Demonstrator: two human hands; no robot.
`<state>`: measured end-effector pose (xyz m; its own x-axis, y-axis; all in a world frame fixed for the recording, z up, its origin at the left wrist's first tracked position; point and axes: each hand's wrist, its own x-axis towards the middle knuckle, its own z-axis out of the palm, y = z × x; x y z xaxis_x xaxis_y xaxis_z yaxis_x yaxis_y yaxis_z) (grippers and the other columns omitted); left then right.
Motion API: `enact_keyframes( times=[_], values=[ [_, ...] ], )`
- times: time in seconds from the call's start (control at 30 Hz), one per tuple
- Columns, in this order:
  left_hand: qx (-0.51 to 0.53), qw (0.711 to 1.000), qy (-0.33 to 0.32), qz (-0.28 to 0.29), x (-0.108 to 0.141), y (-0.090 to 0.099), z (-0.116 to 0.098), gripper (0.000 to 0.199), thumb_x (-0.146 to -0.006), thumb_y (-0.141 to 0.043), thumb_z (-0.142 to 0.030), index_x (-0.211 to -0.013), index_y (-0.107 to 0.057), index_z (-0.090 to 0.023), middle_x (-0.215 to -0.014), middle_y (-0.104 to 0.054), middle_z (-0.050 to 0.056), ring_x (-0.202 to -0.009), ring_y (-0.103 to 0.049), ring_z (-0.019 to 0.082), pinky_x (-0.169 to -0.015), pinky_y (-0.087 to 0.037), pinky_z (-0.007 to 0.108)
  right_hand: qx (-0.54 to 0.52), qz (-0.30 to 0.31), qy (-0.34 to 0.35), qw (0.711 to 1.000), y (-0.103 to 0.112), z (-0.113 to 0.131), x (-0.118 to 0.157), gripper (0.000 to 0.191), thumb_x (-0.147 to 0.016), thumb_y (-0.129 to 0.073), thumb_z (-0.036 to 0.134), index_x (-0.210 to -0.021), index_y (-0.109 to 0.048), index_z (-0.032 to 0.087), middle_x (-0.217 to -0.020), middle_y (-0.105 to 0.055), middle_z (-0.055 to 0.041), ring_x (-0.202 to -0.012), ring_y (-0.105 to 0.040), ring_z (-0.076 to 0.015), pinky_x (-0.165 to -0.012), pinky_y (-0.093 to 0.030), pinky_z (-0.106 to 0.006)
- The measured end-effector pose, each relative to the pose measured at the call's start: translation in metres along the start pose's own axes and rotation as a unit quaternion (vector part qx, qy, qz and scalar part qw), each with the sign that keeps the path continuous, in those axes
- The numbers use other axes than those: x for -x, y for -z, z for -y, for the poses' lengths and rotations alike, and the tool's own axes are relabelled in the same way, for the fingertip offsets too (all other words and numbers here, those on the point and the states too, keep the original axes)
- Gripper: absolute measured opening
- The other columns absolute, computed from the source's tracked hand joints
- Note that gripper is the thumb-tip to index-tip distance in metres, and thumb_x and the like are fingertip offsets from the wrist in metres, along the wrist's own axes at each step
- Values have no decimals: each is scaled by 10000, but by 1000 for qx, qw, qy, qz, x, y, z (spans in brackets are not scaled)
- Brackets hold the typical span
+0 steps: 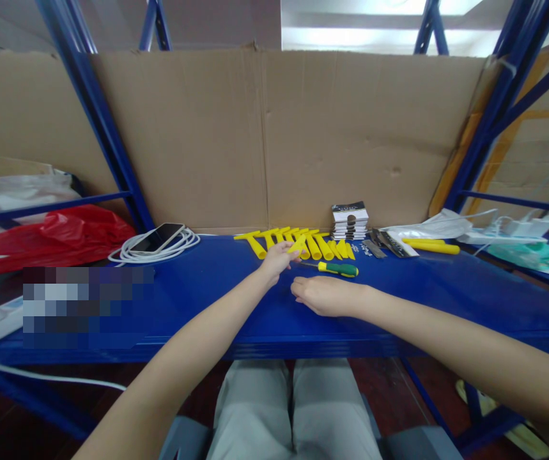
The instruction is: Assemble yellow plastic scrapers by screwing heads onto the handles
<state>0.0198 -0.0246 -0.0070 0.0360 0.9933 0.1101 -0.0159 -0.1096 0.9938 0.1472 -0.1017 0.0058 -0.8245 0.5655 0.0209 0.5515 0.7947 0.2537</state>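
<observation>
My left hand point(278, 260) is closed round a small yellow plastic piece point(298, 244), held over the front of a row of yellow T-shaped plastic handles point(257, 246). To its right and a bit nearer me, my right hand point(324, 295) has its fingertips pinched together just above the blue table. Whatever those fingers hold, if anything, is too small to make out. Between and beyond the hands lies a green and yellow screwdriver point(339, 269), its shaft pointing left. Several small yellow wedge-shaped pieces point(342, 249) lie behind it.
A stack of small printed packets point(349, 220) stands against the cardboard. Dark flat pieces point(374, 248), an opened packet point(399, 244) and yellow rods point(431, 246) lie to the right. At left, a phone point(156, 238) rests on a coiled white cable point(185, 244). Blue posts point(99, 121) flank the table.
</observation>
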Motion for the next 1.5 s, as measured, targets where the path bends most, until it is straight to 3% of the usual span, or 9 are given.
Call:
enact_keyframes(
  times=[0.13, 0.3, 0.57, 0.7, 0.8, 0.9, 1.0, 1.3, 1.5],
  values=[
    [9, 1000, 11, 11, 0, 0, 0, 189, -719, -613, -37, -876, -567, -132, -761, -690, 38, -568, -615, 98, -399, -325, 147, 53, 7, -20, 998, -4, 0, -5, 239, -826, -368, 30, -977, -548, 75, -931, -610, -145, -714, -627, -185, -605, -451, -274],
    [2, 1000, 21, -5, 0, -1, -1, 263, -728, -604, -34, -975, -564, -116, -816, -701, 68, -589, -626, 107, -395, -320, 147, 83, 19, -21, 996, -5, -3, -10, 265, -832, -334, 26, -997, -539, 54, -906, -609, -155, -723, -628, -196, -601, -452, -283],
    [-13, 999, 26, -26, 0, 1, -5, 261, -748, -576, -41, -1000, -576, -105, -911, -697, 104, -629, -643, 119, -385, -325, 152, -13, -3, -42, 999, -12, -24, -5, 230, -906, -320, 152, -929, -544, 105, -929, -612, -125, -706, -592, -151, -619, -422, -249],
    [-17, 999, 25, -37, -2, 1, -5, 216, -730, -602, -50, -936, -599, -116, -883, -697, 85, -579, -627, 99, -380, -319, 144, -58, -71, -112, 990, -6, -62, 2, 208, -892, -352, 157, -867, -555, 127, -863, -627, -105, -722, -572, -146, -654, -409, -237],
    [-19, 999, 24, -37, -2, 1, -5, 190, -735, -592, -42, -909, -606, -117, -861, -697, 74, -559, -618, 88, -378, -316, 140, -46, -98, -245, 963, -4, -107, 11, 220, -875, -354, 128, -876, -572, 103, -819, -640, -121, -705, -575, -151, -631, -392, -228],
    [-21, 999, 26, -37, -2, 1, -5, 196, -751, -576, -44, -931, -599, -117, -873, -697, 79, -552, -615, 85, -372, -317, 138, -16, -44, -372, 927, -12, -147, 24, 241, -860, -363, 110, -890, -600, 75, -823, -663, -151, -733, -605, -177, -629, -389, -232],
    [-19, 999, 31, -30, -2, 2, -5, 204, -756, -581, -61, -953, -597, -110, -903, -695, 94, -546, -613, 83, -370, -325, 140, 4, 13, -412, 911, -29, -165, 37, 256, -849, -376, 105, -881, -627, 66, -896, -675, -184, -809, -626, -204, -659, -406, -235],
    [-21, 999, 43, -25, 1, 0, -9, 211, -781, -543, -49, -984, -579, -93, -970, -684, 116, -489, -579, 57, -374, -334, 144, 18, 41, -409, 911, -52, -161, 43, 342, -881, -320, 147, -1062, -585, 29, -1034, -640, -217, -969, -607, -248, -774, -431, -282],
    [-24, 999, 38, -24, 2, 1, -8, 240, -769, -551, -52, -1004, -577, -92, -946, -686, 116, -488, -588, 68, -374, -337, 154, 18, 45, -401, 915, -54, -159, 41, 327, -847, -366, 159, -993, -649, 89, -1009, -660, -179, -961, -612, -259, -776, -440, -301]
  ],
)
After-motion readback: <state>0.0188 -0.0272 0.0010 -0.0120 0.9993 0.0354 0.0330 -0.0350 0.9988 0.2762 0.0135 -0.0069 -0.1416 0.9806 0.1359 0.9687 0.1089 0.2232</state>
